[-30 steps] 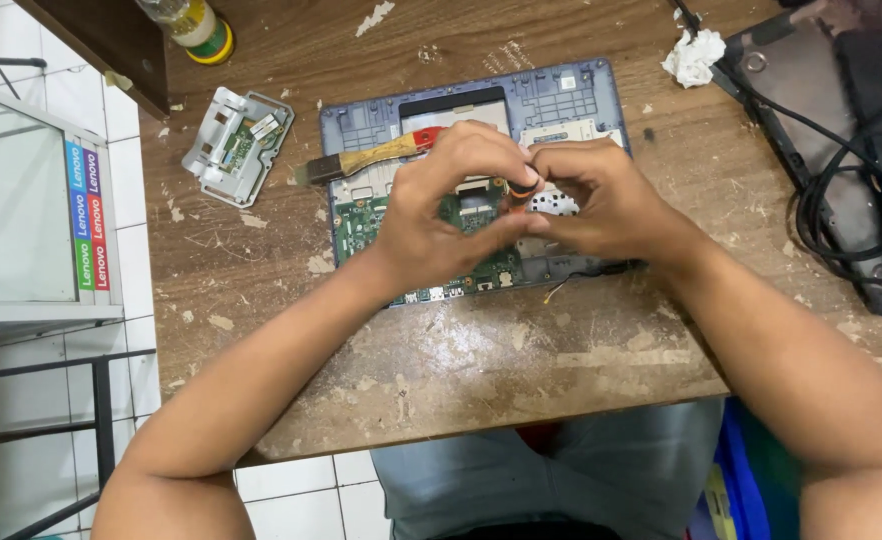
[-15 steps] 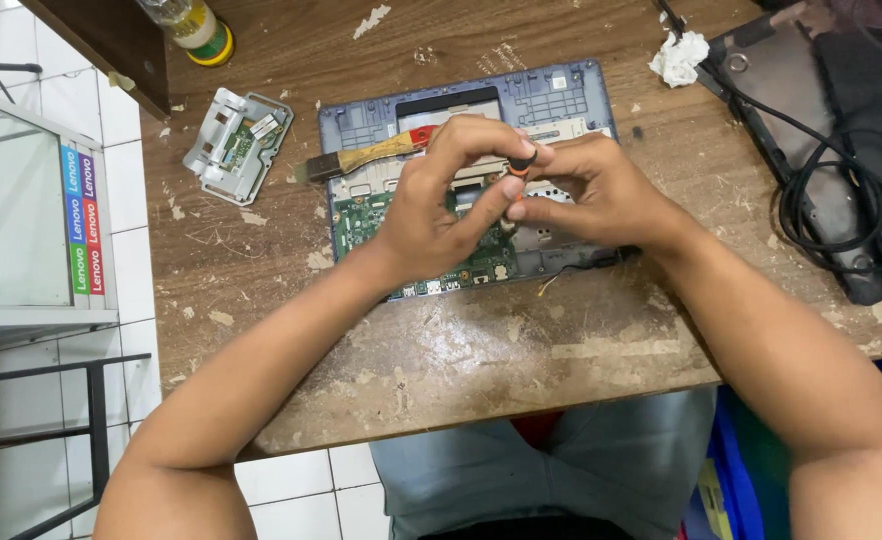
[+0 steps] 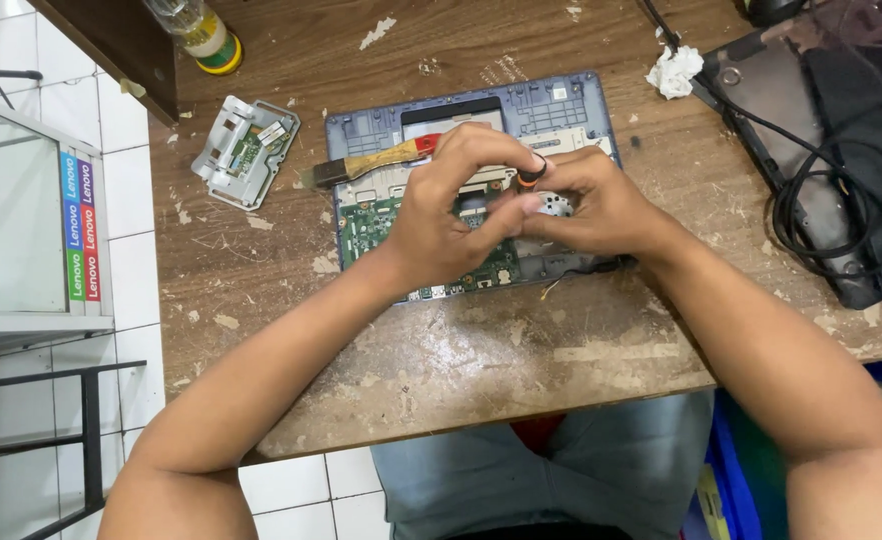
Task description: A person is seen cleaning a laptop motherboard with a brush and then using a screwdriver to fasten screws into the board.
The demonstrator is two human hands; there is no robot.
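Left grip (image 3: pixel 451 215) and right grip (image 3: pixel 591 210) pinched together on a small orange-capped tool (image 3: pixel 531 178), just above a silver fan (image 3: pixel 558 205) inside the opened laptop base (image 3: pixel 561 110); paintbrush (image 3: pixel 371 162) left.

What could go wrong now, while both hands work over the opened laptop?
The left hand and right hand pinch a small round metal part above the exposed green circuit board; it might slip and fall onto it. The brush lying across the laptop base could be nudged.

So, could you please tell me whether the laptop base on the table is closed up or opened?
Opened: the laptop base shows its green circuit board uncovered.
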